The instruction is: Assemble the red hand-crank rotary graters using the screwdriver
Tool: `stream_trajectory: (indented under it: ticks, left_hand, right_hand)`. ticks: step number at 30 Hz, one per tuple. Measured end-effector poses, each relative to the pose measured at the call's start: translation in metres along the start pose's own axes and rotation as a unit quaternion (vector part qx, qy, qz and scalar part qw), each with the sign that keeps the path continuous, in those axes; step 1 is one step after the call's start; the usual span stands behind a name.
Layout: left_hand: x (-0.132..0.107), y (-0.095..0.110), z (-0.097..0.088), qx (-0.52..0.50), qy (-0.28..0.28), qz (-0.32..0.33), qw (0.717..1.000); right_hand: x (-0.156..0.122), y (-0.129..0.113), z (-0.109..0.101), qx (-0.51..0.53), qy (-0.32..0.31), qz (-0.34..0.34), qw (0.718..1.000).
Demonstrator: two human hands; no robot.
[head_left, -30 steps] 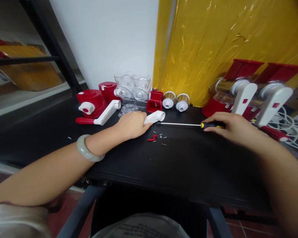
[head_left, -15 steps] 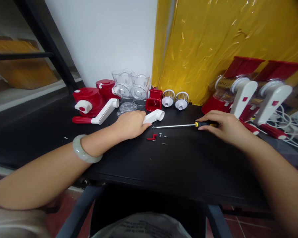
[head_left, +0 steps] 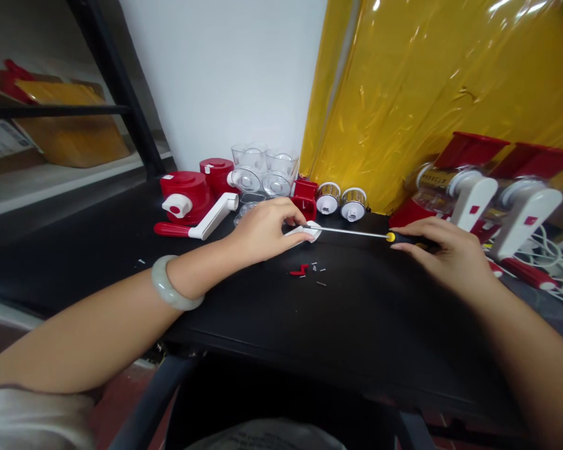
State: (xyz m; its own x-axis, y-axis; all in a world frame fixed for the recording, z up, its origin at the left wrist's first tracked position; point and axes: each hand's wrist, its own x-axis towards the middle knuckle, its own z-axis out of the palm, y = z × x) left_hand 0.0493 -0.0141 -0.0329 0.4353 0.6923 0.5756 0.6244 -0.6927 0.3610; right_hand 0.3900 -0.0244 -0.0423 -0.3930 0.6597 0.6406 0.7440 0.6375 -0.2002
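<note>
My left hand (head_left: 263, 230) is closed around a white plastic crank handle (head_left: 306, 232) lying on the black table (head_left: 272, 312). My right hand (head_left: 438, 247) grips the black and yellow handle of a screwdriver (head_left: 356, 232). The steel shaft runs left and its tip sits in the open end of the white handle. Just in front of the handle lie a small red clip (head_left: 299, 270) and several tiny screws (head_left: 319, 275).
Behind my left hand stand red grater bodies (head_left: 184, 197) with a white crank, clear plastic hoppers (head_left: 263, 170), a red block (head_left: 306, 190) and two metal drums (head_left: 341, 201). Assembled red and white graters (head_left: 492, 190) line the right edge before yellow film (head_left: 441, 87). Shelving (head_left: 56, 125) stands left.
My left hand turned the white handle's open end toward the screwdriver. My right hand brought the screwdriver tip left into that end. The view shifted slightly.
</note>
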Motion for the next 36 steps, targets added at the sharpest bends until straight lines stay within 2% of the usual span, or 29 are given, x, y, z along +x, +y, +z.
stream_trajectory:
  ticks: [14, 22, 36]
  left_hand:
    - [0.0, -0.004, 0.004, -0.006, -0.004, -0.052, 0.999]
    - [0.0, -0.004, 0.004, -0.004, -0.008, -0.058, 0.998]
    - [0.0, -0.004, 0.006, 0.004, -0.009, -0.046, 0.999]
  right_hand:
    - [0.0, 0.0, -0.007, -0.054, 0.063, -0.057, 0.995]
    - [0.001, -0.01, -0.007, -0.07, 0.047, -0.06, 0.995]
    - [0.001, -0.009, -0.007, -0.078, 0.04, -0.068, 0.994]
